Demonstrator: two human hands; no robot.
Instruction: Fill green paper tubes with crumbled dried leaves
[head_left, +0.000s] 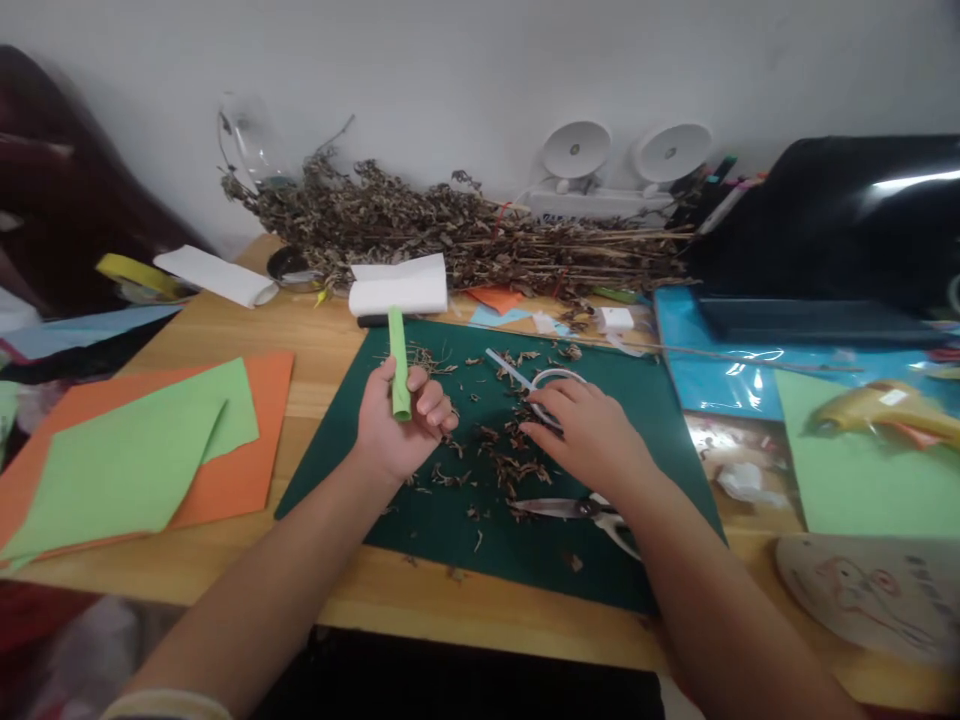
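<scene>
Our left hand [397,425] pinches a light-green rolled-paper tube [399,365] between thumb and curled fingers. Our right hand [589,435] bends over a thin white ring [559,374] — pinching it or not, we cannot tell — with white-handled steel scissors [555,508] below its fingertips.

The rolled green tube [400,370], just towards nine o'clock from the view's centre, is smooth, matt paper; the orange sheet [259,425] farther out that way is matt paper too. The cutting mat [439,540] looks matt, the tabletop [319,375] smooth wood. At five o'clock, the scissors [586,509] have metal blades. The dried plant bundle [420,220] at twelve is rough. Towards three, the blue packet [679,345] is glossy plastic, the glue gun [881,408] yellow plastic.
</scene>
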